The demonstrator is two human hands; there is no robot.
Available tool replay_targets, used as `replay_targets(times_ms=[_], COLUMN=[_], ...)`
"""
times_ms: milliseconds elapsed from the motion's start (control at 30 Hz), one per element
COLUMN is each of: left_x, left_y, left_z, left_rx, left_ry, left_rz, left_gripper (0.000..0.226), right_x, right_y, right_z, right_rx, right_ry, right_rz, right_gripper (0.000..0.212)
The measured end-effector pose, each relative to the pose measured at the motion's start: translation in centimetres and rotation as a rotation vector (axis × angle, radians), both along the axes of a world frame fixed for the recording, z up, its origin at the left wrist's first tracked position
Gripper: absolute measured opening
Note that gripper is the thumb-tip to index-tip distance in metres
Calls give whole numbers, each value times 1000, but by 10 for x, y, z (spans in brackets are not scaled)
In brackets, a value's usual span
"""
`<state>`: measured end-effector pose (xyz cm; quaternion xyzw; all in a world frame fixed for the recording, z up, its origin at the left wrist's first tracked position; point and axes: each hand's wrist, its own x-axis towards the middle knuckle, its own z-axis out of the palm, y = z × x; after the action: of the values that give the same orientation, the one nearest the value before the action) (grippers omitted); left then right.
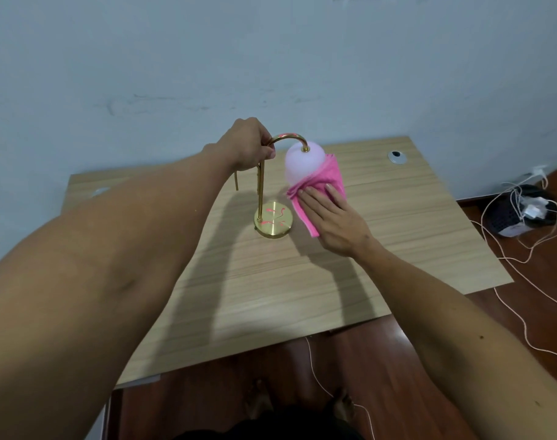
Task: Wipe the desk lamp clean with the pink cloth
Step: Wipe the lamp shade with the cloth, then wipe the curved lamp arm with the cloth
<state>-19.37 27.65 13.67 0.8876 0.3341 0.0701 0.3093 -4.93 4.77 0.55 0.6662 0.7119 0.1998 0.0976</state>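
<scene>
While the left hand fingers clamp the curved golden metal desk lamp stem, spread right hand fingers press the pink cloth on its white globe; strong pressing could tip it on the wooden tabletop.

A light brown wooden desk stands on a dark red-brown floor. A shiny gold lamp's round base sits on it.
</scene>
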Motion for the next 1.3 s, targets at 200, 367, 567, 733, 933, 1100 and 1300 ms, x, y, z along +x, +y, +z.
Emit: replay_targets(times_ms=[200, 367, 567, 733, 933, 1100, 1300], left_x=[0, 0, 1, 1, 1, -17, -54], left_y=[-2, -4, -7, -7, -8, -6, 4], left_z=[-2, -1, 0, -1, 1, -5, -37], left_rx=[0, -13, -8, -6, -42, -177, -327], left_ry=[-12, -17, -16, -16, -10, -68, -119], left_rz=[23, 42, 52, 62, 73, 130, 311], left_gripper=[12, 13, 14, 13, 15, 75, 97], right_x=[19, 25, 6, -37, -33, -5, -17], right_y=[-22, 1, 39, 66, 69, 59, 78], right_z=[-2, 22, 60, 56, 53, 65, 112], right_rx=[14, 398, 749, 584, 673, 632, 959], right_ry=[481, 1523, 1797, 1609, 1764, 2051, 2026], right_rz=[-250, -1160, -852, -464, -644, -1002, -758], right_gripper=[59, 43, 36, 54, 47, 26, 40])
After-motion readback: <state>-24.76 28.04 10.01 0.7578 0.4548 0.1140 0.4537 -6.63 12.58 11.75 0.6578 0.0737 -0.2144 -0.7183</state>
